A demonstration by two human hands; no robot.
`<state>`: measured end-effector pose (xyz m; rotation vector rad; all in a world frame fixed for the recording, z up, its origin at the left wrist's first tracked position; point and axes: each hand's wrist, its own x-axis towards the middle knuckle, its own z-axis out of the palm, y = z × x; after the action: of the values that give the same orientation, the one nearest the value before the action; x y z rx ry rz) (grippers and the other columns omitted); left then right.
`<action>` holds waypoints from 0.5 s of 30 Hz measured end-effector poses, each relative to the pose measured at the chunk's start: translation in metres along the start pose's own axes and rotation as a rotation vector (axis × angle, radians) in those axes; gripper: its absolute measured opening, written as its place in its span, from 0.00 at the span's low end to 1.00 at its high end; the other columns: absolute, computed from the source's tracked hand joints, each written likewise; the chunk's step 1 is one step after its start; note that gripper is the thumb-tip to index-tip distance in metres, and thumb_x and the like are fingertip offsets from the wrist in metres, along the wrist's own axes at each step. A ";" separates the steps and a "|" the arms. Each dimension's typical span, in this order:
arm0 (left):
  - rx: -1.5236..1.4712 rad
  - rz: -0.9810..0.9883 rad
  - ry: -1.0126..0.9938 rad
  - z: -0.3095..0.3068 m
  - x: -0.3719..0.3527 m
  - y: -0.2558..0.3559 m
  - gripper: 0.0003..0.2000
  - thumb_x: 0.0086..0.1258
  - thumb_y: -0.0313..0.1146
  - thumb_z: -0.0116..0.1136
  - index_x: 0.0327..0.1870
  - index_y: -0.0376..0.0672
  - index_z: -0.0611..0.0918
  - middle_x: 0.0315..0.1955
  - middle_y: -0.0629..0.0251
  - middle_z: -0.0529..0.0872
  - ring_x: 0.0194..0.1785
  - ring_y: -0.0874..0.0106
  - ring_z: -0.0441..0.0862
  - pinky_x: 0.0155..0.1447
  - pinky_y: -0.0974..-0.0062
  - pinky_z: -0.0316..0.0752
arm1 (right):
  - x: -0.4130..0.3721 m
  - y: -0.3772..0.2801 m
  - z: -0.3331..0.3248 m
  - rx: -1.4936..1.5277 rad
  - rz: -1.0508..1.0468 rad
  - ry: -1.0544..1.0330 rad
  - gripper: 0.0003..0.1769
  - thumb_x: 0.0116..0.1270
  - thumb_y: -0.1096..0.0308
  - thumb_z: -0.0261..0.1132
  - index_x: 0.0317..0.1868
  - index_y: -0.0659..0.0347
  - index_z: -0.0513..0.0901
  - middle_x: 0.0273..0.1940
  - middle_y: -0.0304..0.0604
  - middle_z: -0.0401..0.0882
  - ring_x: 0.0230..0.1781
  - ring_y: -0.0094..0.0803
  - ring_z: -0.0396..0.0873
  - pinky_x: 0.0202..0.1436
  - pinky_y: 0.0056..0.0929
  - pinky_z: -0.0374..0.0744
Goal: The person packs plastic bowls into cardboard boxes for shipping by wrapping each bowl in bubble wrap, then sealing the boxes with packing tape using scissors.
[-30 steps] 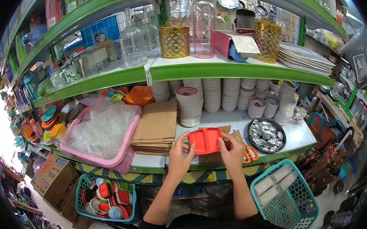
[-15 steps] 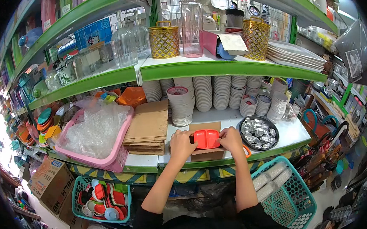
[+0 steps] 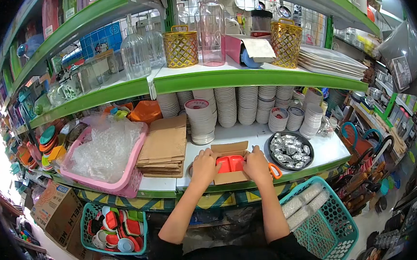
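A red two-compartment dish sits inside a small open cardboard box on the white shelf. My left hand is closed on the box's left side, its thumb close to the dish's edge. On the opposite side, my right hand has its fingers bent over the box wall, partly hiding it. Orange-handled scissors lie beside my right hand, their blades hidden. A stack of flat brown cardboard is to the left of my left hand.
A black round tray with foil-like silver pieces stands right of the box. Stacked white bowls line the back. A pink basket of bubble wrap is at left. Teal baskets stand below, and a green-edged shelf overhangs.
The red dish has gone down into the cardboard box, and both hands have followed it down to the box's sides. The whole view has shifted slightly.
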<state>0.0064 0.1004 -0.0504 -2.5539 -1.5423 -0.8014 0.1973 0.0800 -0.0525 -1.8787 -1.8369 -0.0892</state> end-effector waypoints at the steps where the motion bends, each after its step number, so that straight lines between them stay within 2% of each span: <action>1: -0.081 -0.016 0.049 0.002 0.000 -0.002 0.18 0.56 0.38 0.66 0.47 0.44 0.83 0.40 0.61 0.79 0.47 0.61 0.76 0.52 0.64 0.73 | -0.002 0.001 0.000 0.073 -0.004 0.044 0.08 0.50 0.71 0.69 0.34 0.59 0.85 0.41 0.53 0.73 0.42 0.48 0.76 0.46 0.43 0.77; 3: -0.162 -0.032 0.096 0.004 -0.002 -0.004 0.20 0.57 0.39 0.64 0.50 0.44 0.81 0.43 0.62 0.77 0.48 0.61 0.74 0.53 0.64 0.72 | -0.005 0.003 0.003 0.145 -0.007 0.087 0.09 0.52 0.71 0.68 0.35 0.59 0.85 0.40 0.52 0.74 0.41 0.47 0.77 0.45 0.43 0.77; 5: -0.209 -0.002 0.254 0.005 -0.005 -0.004 0.22 0.59 0.41 0.64 0.53 0.43 0.78 0.48 0.62 0.74 0.51 0.60 0.73 0.56 0.62 0.70 | -0.007 0.005 0.007 0.290 0.007 0.263 0.09 0.53 0.75 0.67 0.37 0.60 0.84 0.37 0.50 0.74 0.38 0.46 0.77 0.43 0.42 0.76; 6: -0.210 -0.002 0.253 0.009 -0.006 -0.007 0.22 0.59 0.41 0.64 0.53 0.43 0.78 0.48 0.62 0.74 0.51 0.60 0.73 0.56 0.62 0.70 | -0.008 0.005 0.007 0.290 0.009 0.262 0.09 0.53 0.75 0.67 0.37 0.60 0.84 0.37 0.50 0.74 0.38 0.46 0.77 0.43 0.42 0.76; 8: -0.350 -0.023 0.252 0.020 -0.006 -0.015 0.25 0.58 0.44 0.65 0.55 0.42 0.77 0.54 0.61 0.72 0.57 0.59 0.70 0.60 0.61 0.68 | -0.012 0.005 0.004 0.533 0.062 0.223 0.08 0.57 0.75 0.65 0.38 0.60 0.82 0.35 0.46 0.74 0.32 0.40 0.77 0.39 0.35 0.77; 9: -0.351 -0.023 0.250 0.021 -0.008 -0.016 0.25 0.58 0.44 0.65 0.55 0.42 0.77 0.54 0.61 0.72 0.57 0.59 0.70 0.60 0.61 0.68 | -0.012 0.009 0.008 0.533 0.064 0.222 0.08 0.57 0.75 0.65 0.38 0.60 0.82 0.35 0.46 0.74 0.32 0.40 0.77 0.39 0.35 0.77; 11: -0.507 -0.055 0.141 0.022 -0.011 -0.018 0.34 0.53 0.47 0.70 0.60 0.41 0.73 0.58 0.60 0.71 0.64 0.59 0.66 0.65 0.61 0.65 | -0.008 0.022 0.028 0.774 0.074 0.264 0.05 0.57 0.76 0.65 0.36 0.61 0.81 0.32 0.41 0.73 0.28 0.31 0.75 0.34 0.29 0.74; 12: -0.507 -0.055 0.140 0.025 -0.011 -0.019 0.34 0.53 0.47 0.70 0.60 0.41 0.73 0.58 0.60 0.71 0.64 0.59 0.66 0.65 0.61 0.65 | -0.006 0.031 0.038 0.774 0.074 0.264 0.05 0.57 0.76 0.65 0.36 0.61 0.81 0.32 0.41 0.73 0.28 0.31 0.75 0.34 0.29 0.74; 14: -0.800 0.105 0.163 0.031 -0.011 -0.022 0.45 0.45 0.49 0.75 0.64 0.39 0.66 0.63 0.55 0.67 0.68 0.57 0.62 0.69 0.60 0.61 | -0.003 0.045 0.053 0.983 0.100 0.276 0.04 0.58 0.78 0.63 0.34 0.62 0.80 0.30 0.38 0.72 0.27 0.25 0.71 0.31 0.23 0.71; 15: -0.800 0.105 0.161 0.030 -0.011 -0.020 0.45 0.45 0.49 0.75 0.64 0.39 0.66 0.63 0.55 0.67 0.68 0.57 0.62 0.69 0.60 0.61 | -0.004 0.044 0.050 1.004 0.073 0.298 0.03 0.59 0.80 0.61 0.32 0.63 0.78 0.27 0.36 0.71 0.26 0.21 0.69 0.30 0.19 0.68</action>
<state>-0.0024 0.1107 -0.0851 -2.8985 -1.1726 -1.8571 0.2239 0.0982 -0.1106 -1.1273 -1.2285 0.4680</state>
